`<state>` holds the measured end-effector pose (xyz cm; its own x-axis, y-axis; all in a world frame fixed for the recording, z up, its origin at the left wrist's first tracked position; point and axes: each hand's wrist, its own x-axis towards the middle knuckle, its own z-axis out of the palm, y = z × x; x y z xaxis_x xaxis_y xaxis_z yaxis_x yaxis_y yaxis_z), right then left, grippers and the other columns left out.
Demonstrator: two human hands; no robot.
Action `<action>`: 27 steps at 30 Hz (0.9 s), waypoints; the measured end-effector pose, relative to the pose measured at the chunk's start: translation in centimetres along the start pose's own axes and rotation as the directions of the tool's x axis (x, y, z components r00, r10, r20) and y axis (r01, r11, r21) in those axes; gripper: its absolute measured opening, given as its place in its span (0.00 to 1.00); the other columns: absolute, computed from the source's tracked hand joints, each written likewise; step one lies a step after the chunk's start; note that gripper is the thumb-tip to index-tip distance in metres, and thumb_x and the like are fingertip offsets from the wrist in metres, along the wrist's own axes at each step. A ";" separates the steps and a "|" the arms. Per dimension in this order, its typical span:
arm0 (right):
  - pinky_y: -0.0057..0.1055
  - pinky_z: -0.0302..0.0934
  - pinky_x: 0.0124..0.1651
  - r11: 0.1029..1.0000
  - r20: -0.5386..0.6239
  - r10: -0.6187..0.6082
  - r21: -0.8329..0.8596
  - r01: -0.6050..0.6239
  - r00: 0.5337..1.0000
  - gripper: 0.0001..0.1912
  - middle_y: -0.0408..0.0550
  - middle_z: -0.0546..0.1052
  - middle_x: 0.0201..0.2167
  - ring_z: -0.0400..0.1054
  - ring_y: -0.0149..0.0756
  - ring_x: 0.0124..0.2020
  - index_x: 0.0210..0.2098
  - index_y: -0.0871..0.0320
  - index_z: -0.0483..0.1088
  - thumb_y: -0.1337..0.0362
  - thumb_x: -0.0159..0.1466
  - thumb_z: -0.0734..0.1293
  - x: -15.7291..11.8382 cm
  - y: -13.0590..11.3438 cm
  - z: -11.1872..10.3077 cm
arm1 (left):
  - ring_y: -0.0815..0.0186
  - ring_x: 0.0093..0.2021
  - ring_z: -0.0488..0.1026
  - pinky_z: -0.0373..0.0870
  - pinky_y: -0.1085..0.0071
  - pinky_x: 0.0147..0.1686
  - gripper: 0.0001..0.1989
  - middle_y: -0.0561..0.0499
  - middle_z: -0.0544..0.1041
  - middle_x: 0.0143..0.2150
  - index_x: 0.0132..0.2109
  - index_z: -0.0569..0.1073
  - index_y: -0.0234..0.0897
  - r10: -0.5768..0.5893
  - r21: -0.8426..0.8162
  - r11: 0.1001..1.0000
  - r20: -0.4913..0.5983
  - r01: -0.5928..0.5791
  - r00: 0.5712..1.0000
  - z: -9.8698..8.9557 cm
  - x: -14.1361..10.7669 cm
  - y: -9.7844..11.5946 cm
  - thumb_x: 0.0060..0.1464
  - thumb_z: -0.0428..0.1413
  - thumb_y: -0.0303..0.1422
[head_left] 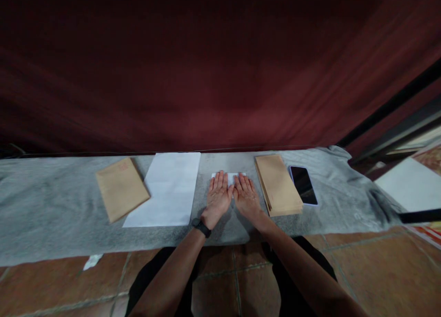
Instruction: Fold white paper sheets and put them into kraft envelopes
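A small piece of white paper (231, 176), apparently folded, lies on the grey cloth (220, 236) in front of me. Pressed flat on its left part is my left hand (219, 194), fingers stretched out, a black watch on that wrist. My right hand (246, 195) lies flat on the right part, its thumb close to the left one. Most of the paper is hidden under both palms. Left of my hands are large white sheets (168, 188). To the right sits a stack of brown envelopes (278, 183).
Another brown envelope or stack (122, 188) overlaps the white sheets at the left. A phone (304, 184) lies beside the right envelopes. Behind the cloth-covered surface hangs a dark red curtain (220, 87). A white scrap (93, 261) is on the tiled floor.
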<state>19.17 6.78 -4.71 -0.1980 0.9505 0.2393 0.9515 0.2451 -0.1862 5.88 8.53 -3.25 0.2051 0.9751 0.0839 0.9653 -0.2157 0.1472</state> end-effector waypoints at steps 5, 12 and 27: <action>0.48 0.46 0.71 0.998 -0.054 0.065 0.003 -0.065 0.996 0.29 0.66 0.57 0.70 0.50 0.48 0.72 0.70 0.72 0.55 0.61 0.75 0.53 0.1 1.0 0.1 | 0.54 0.75 0.46 0.46 0.55 0.72 0.30 0.37 0.50 0.75 0.72 0.54 0.26 -0.039 0.031 0.999 -0.022 0.040 0.999 0.3 -0.1 -0.4 0.70 0.38 0.39; 0.48 0.49 0.70 0.998 -0.096 0.065 -0.011 -0.066 0.993 0.31 0.65 0.58 0.70 0.50 0.49 0.72 0.71 0.71 0.52 0.58 0.76 0.51 -0.5 2.1 0.2 | 0.53 0.75 0.45 0.46 0.54 0.72 0.34 0.36 0.51 0.75 0.72 0.53 0.25 -0.083 0.042 0.996 -0.046 0.085 0.995 0.3 -0.4 -1.1 0.69 0.39 0.46; 0.46 0.45 0.73 0.983 0.009 -0.160 0.095 0.158 0.987 0.30 0.60 0.57 0.71 0.49 0.44 0.73 0.70 0.69 0.54 0.57 0.76 0.52 -2.2 -0.4 -1.4 | 0.52 0.76 0.42 0.46 0.53 0.72 0.36 0.35 0.48 0.75 0.73 0.50 0.26 -0.073 0.026 0.997 -0.030 0.074 0.997 0.3 -0.5 -1.5 0.68 0.41 0.47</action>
<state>19.54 4.28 -3.83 -0.3500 0.9008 0.2572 0.8814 0.4096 -0.2353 4.36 8.37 -3.81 0.1291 0.9863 0.1026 0.9817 -0.1417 0.1269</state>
